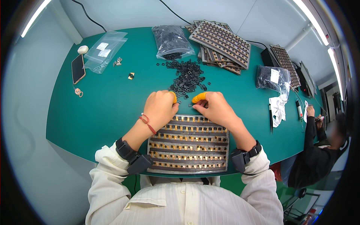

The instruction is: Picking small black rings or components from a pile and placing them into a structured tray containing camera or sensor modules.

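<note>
My left hand point(160, 108) is bent in a pinch at the far edge of the tray, a yellow finger cot on its index finger. What lies between its fingertips is too small to make out. Opposite it, my right hand point(216, 108) also pinches, with another yellow finger cot; its fingertips are beside a small black square frame point(190, 105) on the table. Below both hands lies a flat tray point(187, 142) with rows of gold-coloured parts carrying black squares. A loose pile of black square frames point(186, 77) spreads just beyond my hands.
On the green table point(112, 105) are a bag of black parts point(172, 40), stacked trays point(223, 43), an empty clear bag point(106, 50) and a phone point(78, 69). Another bag point(273, 78), a white cloth point(277, 111) and tweezers point(270, 118) lie rightward. A person point(313, 157) works at right.
</note>
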Demonstrator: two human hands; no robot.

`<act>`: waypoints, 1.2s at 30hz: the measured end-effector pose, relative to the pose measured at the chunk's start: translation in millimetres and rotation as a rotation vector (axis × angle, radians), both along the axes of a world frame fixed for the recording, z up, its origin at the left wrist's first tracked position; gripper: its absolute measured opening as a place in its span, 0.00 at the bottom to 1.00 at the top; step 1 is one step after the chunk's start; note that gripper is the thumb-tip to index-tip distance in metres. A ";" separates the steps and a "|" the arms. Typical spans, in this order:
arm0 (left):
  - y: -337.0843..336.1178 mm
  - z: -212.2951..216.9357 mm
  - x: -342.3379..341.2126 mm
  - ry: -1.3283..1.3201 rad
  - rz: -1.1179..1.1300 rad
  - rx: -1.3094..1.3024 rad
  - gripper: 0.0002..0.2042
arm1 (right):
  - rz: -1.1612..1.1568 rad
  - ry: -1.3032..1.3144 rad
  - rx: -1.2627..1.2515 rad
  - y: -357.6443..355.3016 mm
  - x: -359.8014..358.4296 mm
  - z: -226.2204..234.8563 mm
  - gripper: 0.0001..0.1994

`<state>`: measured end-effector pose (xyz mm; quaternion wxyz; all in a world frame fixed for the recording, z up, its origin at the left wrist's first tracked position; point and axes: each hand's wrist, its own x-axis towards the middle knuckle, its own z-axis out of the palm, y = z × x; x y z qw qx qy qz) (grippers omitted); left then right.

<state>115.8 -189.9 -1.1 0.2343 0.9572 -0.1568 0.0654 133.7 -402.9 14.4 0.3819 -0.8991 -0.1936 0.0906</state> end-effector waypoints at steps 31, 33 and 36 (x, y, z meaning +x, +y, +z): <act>16.0 10.3 -104.2 -0.049 -0.372 0.187 0.19 | -0.033 -0.151 -0.115 -68.8 -112.3 4.7 0.08; 13.9 14.1 -100.0 -0.006 -0.377 0.214 0.20 | -0.044 -0.152 -0.107 -68.4 -113.9 -0.8 0.08; 11.2 21.9 -92.2 0.084 -0.381 0.243 0.22 | -0.054 -0.183 -0.129 -62.8 -114.1 -6.0 0.08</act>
